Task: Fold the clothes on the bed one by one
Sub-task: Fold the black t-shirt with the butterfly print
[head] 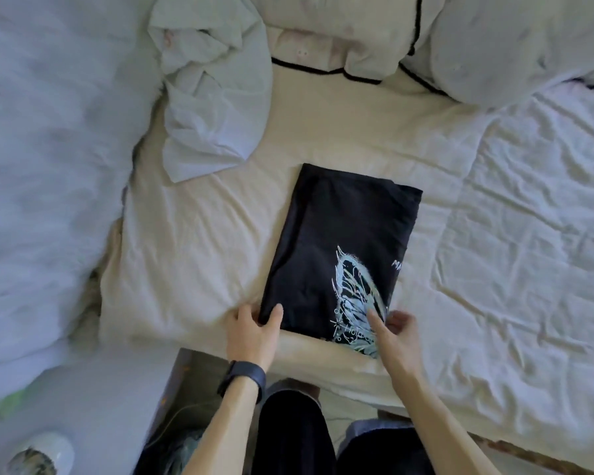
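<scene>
The left hand [251, 325] pinches a near corner of the folded shirt [336, 234], thumb on top; the right hand [393, 332] seemingly pinches the other likewise.

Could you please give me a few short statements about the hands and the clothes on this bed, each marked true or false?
1. The black T-shirt lies folded into a long rectangle on the bed. True.
2. A pale crumpled shirt lies unfolded farther up the bed. True.
3. The left hand rests on the pale crumpled shirt. False: it grips the near left corner of the black T-shirt.
4. The right hand pinches the near right corner of the black T-shirt, at the butterfly print. True.
5. The dark wristband sits on the right wrist. False: it is on the left wrist.
</scene>
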The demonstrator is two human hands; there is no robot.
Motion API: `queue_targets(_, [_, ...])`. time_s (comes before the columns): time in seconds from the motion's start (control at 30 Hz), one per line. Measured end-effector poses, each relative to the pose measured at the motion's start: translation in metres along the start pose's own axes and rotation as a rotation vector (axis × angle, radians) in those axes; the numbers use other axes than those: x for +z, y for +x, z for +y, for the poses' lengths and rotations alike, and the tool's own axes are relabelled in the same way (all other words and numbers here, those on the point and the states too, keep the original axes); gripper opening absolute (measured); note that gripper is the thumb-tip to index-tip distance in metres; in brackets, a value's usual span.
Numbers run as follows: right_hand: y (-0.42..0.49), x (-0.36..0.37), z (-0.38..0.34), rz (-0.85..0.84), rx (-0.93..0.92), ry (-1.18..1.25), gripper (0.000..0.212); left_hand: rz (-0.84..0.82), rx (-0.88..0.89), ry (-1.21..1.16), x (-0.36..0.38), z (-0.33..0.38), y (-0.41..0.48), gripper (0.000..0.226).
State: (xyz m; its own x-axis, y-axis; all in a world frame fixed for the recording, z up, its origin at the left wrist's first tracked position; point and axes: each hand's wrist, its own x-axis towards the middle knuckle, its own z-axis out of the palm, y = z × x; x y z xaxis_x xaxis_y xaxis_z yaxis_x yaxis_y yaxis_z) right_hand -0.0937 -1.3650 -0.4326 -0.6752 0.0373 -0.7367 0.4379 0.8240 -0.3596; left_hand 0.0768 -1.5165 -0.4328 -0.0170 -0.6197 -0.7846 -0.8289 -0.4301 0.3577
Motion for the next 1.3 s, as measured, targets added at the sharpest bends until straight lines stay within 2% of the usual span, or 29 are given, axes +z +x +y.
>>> queue_targets(0.1, [0.002, -0.003, 0.024, -0.234, 0.139, 0.152, 0.027, -0.132, -0.039, -0.111, -0.013, 0.0, 0.016, 0.026])
queue_targets(0.2, [0.005, 0.002, 0.036, -0.345, 0.154, 0.313, 0.02, -0.229, -0.074, -0.203, -0.018, -0.004, 0.028, 0.033])
queue_targets(0.27, [0.003, -0.004, 0.045, -0.314, 0.074, 0.322, 0.016, -0.256, -0.054, -0.267, -0.021, -0.005, 0.024, 0.036])
queue_targets(0.4, [-0.008, -0.027, 0.067, -0.196, -0.053, 0.355, 0.017, -0.246, 0.029, -0.167, -0.019, -0.018, -0.004, 0.022])
queue_targets(0.53, [-0.028, -0.034, 0.123, -0.23, 0.104, 0.239, 0.018, -0.281, -0.039, 0.085, 0.003, -0.069, -0.043, 0.022])
queue_targets(0.67, [-0.054, -0.047, 0.166, -0.222, 0.139, 0.283, 0.016, -0.195, -0.118, -0.05, 0.017, -0.11, -0.089, 0.02])
queue_targets(0.73, [-0.067, -0.057, 0.178, -0.215, 0.118, 0.275, 0.019, -0.16, -0.122, -0.083, 0.017, -0.121, -0.109, 0.026])
queue_targets(0.83, [-0.085, -0.071, 0.192, -0.203, 0.06, 0.27, 0.034, -0.133, -0.102, -0.112, 0.013, -0.133, -0.132, 0.035])
queue_targets(0.97, [-0.103, -0.09, 0.192, -0.255, -0.075, 0.267, 0.034, -0.128, -0.02, -0.237, 0.007, -0.128, -0.157, 0.032])
queue_targets(1.13, [-0.1, -0.121, 0.171, -0.431, -0.159, 0.247, 0.03, -0.22, 0.15, -0.236, -0.01, -0.113, -0.166, 0.027])
queue_targets(1.2, [-0.095, -0.134, 0.158, -0.507, -0.225, 0.206, 0.044, -0.297, 0.149, -0.272, -0.019, -0.102, -0.162, 0.029])
queue_targets(1.3, [-0.078, -0.143, 0.136, -0.484, -0.339, 0.098, 0.041, -0.467, 0.208, -0.283, -0.033, -0.083, -0.148, 0.036])
